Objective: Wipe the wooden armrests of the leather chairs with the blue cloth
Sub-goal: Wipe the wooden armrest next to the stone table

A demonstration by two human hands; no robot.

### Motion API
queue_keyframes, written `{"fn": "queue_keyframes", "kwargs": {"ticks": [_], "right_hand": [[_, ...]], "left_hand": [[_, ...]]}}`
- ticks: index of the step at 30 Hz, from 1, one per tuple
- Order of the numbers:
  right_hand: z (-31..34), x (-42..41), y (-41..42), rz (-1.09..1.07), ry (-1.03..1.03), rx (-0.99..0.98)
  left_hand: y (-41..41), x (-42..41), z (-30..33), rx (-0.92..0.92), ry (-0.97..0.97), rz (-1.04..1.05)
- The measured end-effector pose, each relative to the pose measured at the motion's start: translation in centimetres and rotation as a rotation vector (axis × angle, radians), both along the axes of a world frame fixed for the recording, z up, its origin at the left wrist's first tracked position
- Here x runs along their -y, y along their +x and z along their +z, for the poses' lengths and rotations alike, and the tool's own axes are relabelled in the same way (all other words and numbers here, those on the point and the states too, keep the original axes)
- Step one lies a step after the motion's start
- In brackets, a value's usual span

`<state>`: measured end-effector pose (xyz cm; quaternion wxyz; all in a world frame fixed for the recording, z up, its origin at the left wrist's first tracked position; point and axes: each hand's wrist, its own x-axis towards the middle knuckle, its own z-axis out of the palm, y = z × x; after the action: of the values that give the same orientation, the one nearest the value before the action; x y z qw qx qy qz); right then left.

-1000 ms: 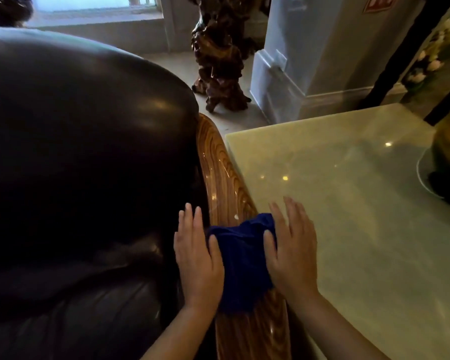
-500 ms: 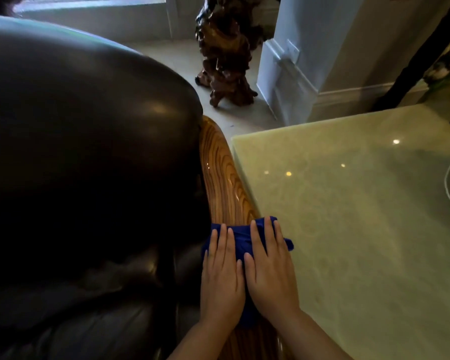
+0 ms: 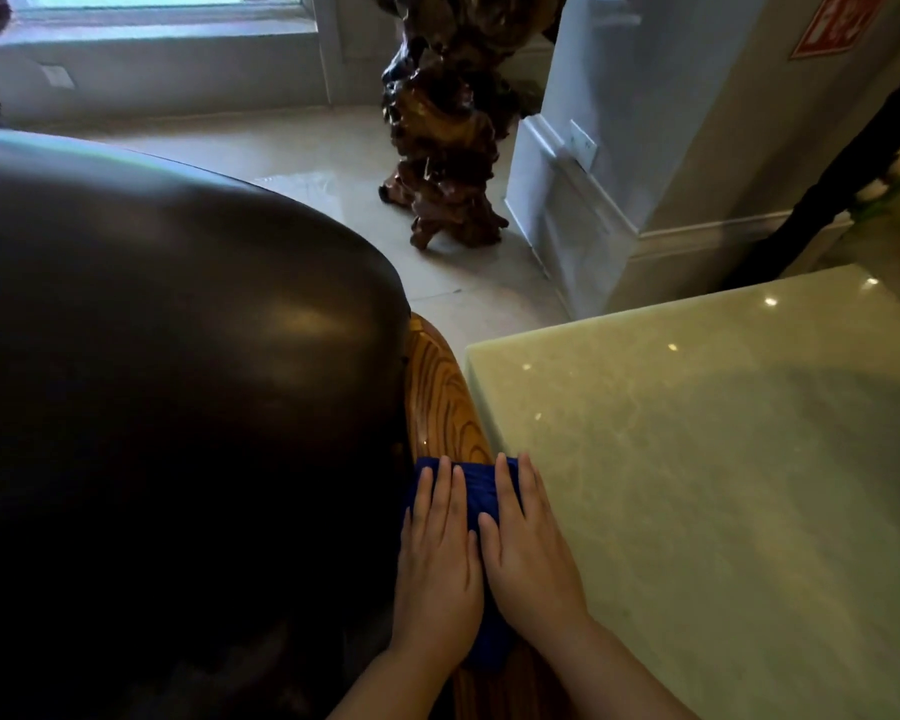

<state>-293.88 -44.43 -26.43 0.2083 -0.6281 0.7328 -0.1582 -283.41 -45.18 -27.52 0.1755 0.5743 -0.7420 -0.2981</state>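
Note:
The blue cloth [image 3: 481, 491] lies across the glossy wooden armrest [image 3: 440, 402] of a dark leather chair [image 3: 178, 407]. My left hand [image 3: 440, 558] and my right hand [image 3: 528, 548] both press flat on the cloth, side by side, fingers straight and pointing away from me. Most of the cloth is hidden under the palms; a strip shows between the hands and at the fingertips. The armrest runs on ahead of the cloth, bare and striped with grain.
A pale green stone tabletop [image 3: 697, 459] sits tight against the armrest's right side. Beyond it stand a white pillar base [image 3: 593, 200] and a gnarled dark wood sculpture [image 3: 442, 137] on the tiled floor. A window sill runs along the far wall.
Both hands came together on top of the cloth, then slid with it forward along the armrest. The view has tilted up a little.

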Motion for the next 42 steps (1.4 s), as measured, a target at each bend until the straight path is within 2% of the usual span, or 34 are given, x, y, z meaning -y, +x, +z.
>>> {"fn": "queue_keyframes", "kwargs": {"ticks": [9,11,13,15,16,18,20,22,24,26,28,32,35,42], "right_hand": [[-0.7,5.9,-0.5,0.021,0.045,0.173],[-1.0,7.8,-0.8,0.046,0.080,0.132],[-1.2,10.1,-1.3,0.059,0.180,0.014],[-0.5,11.9,-1.9,-0.051,0.278,0.034],[0.0,12.4,-2.5,-0.110,0.257,0.048],[0.7,12.2,-3.8,-0.262,0.067,0.135],[0.8,10.9,-4.9,-0.272,-0.022,0.272],[0.4,9.6,-4.9,-0.170,0.076,0.425],[-0.1,8.9,-4.3,-0.146,0.160,0.600],[-0.2,8.5,-4.2,-0.159,0.150,0.673],[0.1,7.8,-4.7,-0.131,0.133,0.636],[0.9,4.6,-5.9,-0.039,0.160,0.432],[1.2,1.3,-6.2,-0.057,0.207,0.333],[4.1,-4.1,-6.3,0.046,0.249,0.064]], "left_hand": [[-0.6,5.6,0.0,0.164,-0.125,0.005],[-1.0,7.3,0.3,0.220,-0.127,0.036],[-1.6,9.1,0.8,0.283,-0.074,0.071],[-2.5,10.7,1.8,0.350,0.032,0.086],[-2.9,11.2,2.4,0.376,0.084,0.086],[-3.1,11.6,3.7,0.398,0.073,0.094],[-2.1,11.1,4.5,0.401,-0.141,0.117],[-0.7,10.1,4.6,0.420,-0.239,0.029],[0.3,9.2,4.4,0.344,-0.137,-0.018],[0.6,8.8,4.6,0.262,-0.090,-0.006],[0.7,8.3,4.9,0.218,-0.069,-0.004],[0.7,5.0,4.8,0.146,-0.027,-0.047],[0.4,0.8,4.8,0.083,-0.003,-0.046],[1.3,-4.8,6.6,0.146,0.147,-0.058]]}}
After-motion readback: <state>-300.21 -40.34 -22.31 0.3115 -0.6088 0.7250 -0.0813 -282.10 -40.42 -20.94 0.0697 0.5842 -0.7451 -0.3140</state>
